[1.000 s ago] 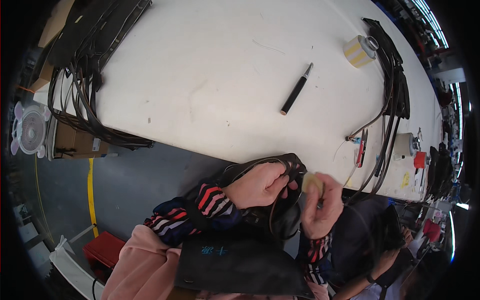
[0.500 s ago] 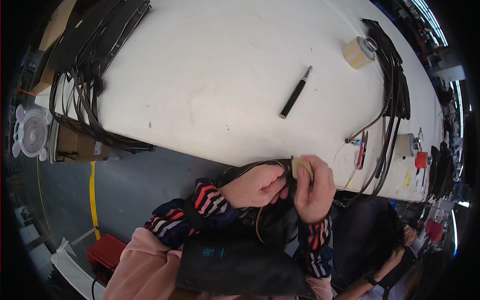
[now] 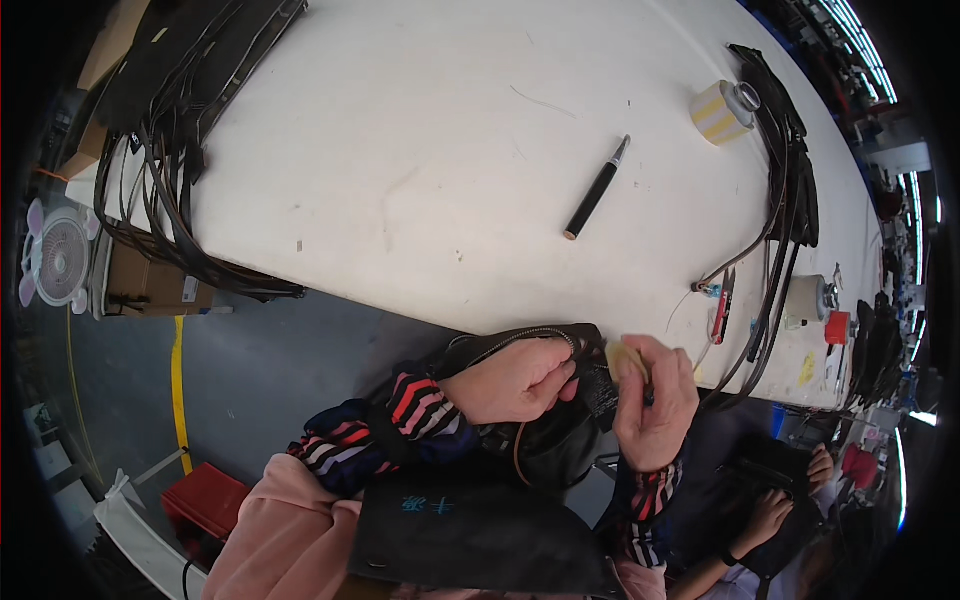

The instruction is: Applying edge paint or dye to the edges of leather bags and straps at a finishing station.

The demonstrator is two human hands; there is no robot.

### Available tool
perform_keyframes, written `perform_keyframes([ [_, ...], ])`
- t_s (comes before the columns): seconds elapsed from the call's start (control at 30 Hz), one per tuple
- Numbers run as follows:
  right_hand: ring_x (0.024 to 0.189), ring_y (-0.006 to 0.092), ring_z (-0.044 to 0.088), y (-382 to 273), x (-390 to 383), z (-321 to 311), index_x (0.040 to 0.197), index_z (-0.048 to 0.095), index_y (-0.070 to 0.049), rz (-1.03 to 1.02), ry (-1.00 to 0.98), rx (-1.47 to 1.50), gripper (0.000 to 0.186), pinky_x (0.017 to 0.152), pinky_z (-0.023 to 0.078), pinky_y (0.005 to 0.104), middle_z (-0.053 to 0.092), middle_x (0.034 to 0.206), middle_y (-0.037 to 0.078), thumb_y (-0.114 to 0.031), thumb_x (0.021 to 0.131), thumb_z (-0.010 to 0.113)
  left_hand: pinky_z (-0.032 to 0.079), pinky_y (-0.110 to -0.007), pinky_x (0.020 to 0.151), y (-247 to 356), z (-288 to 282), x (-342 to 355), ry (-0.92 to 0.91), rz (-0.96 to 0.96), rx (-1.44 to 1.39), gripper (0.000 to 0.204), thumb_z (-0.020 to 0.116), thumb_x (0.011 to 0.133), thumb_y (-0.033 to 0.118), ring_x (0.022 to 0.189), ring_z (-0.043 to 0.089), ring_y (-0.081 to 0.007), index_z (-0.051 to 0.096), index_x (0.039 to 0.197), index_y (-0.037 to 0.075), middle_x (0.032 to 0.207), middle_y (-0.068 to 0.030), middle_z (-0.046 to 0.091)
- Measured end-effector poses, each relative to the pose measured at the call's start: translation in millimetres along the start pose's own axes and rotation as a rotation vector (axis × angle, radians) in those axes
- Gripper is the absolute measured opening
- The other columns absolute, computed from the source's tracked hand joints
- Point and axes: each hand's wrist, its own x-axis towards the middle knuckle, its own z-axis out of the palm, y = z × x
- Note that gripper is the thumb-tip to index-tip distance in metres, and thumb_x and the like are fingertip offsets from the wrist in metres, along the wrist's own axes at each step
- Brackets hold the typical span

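A black bag (image 3: 560, 452) with a metal zipper (image 3: 535, 333) lies against the table's near edge, over my lap. My left hand (image 3: 515, 380) is closed on the bag's edge beside the zipper, fingers curled and thumb tucked in. To its right, my right hand (image 3: 657, 405) pinches a pale yellow, flat pad (image 3: 624, 358) between thumb and fingers, close to the bag's upper right edge. A dark flap with small print (image 3: 600, 396) shows between the two hands. The bag's inside is hidden by my hands.
A black-handled tool (image 3: 597, 190) lies on the white table (image 3: 400, 130). Right are two yellowish cans (image 3: 722, 113) (image 3: 807, 298), red-handled snips (image 3: 722, 308) and black strapped pieces (image 3: 785, 150). More black pieces (image 3: 190, 70) pile far left. Another person's hands (image 3: 770, 520) work lower right.
My right hand has moved right with the pale pad, away from my left hand, and the dark flap between them shows more. My left hand keeps its hold on the bag.
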Motion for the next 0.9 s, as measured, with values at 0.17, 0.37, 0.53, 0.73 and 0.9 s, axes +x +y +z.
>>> perform_keyframes([
  [0.17, 0.060, 0.0268, 0.047, -11, 21, 25, 0.092, 0.057, -0.003, -0.034, 0.085, 0.145, 0.017, 0.056, 0.040, 0.0342, 0.058, 0.073, 0.010, 0.002, 0.076, 0.055, 0.042, -0.031, 0.051, -12, 4, -7, 0.094, 0.148, 0.170, 0.018, 0.039, 0.090, 0.010, 0.056, 0.053, -0.0207, 0.048, 0.079, -0.001, 0.063, -0.0102, 0.054],
  [0.37, 0.061, 0.0255, 0.050, -8, 0, 3, 0.093, 0.057, -0.002, 0.144, 0.154, 0.130, 0.016, 0.057, 0.041, 0.0337, 0.056, 0.070, 0.009, 0.001, 0.078, 0.054, 0.043, -0.036, 0.053, -12, 13, -7, 0.103, 0.130, 0.180, 0.011, 0.041, 0.088, 0.007, 0.057, 0.055, -0.0277, 0.045, 0.086, -0.003, 0.065, -0.0136, 0.054],
  [0.53, 0.059, 0.0243, 0.046, -5, 7, 23, 0.092, 0.058, -0.004, -0.030, 0.103, 0.089, 0.018, 0.058, 0.039, 0.0333, 0.057, 0.069, 0.008, 0.001, 0.075, 0.058, 0.043, -0.038, 0.055, -13, 15, -11, 0.070, 0.141, 0.330, 0.007, 0.041, 0.085, 0.003, 0.063, 0.055, -0.0343, 0.043, 0.084, -0.004, 0.068, -0.0169, 0.056],
  [0.73, 0.061, 0.0241, 0.045, -11, 3, 2, 0.092, 0.058, -0.005, 0.066, 0.204, 0.053, 0.019, 0.062, 0.038, 0.0335, 0.057, 0.074, 0.008, 0.002, 0.074, 0.056, 0.042, -0.038, 0.057, -14, 16, -6, 0.109, 0.171, 0.275, 0.007, 0.043, 0.083, 0.003, 0.067, 0.056, -0.0347, 0.044, 0.082, -0.004, 0.070, -0.0181, 0.055],
  [0.9, 0.058, 0.0217, 0.044, -3, -1, 18, 0.094, 0.059, -0.007, -0.030, 0.134, -0.026, 0.020, 0.066, 0.036, 0.0323, 0.055, 0.066, 0.005, -0.002, 0.075, 0.058, 0.043, -0.040, 0.059, -15, 20, -7, 0.126, 0.137, 0.436, 0.006, 0.044, 0.080, 0.000, 0.067, 0.055, -0.0358, 0.045, 0.084, -0.004, 0.069, -0.0182, 0.054],
])
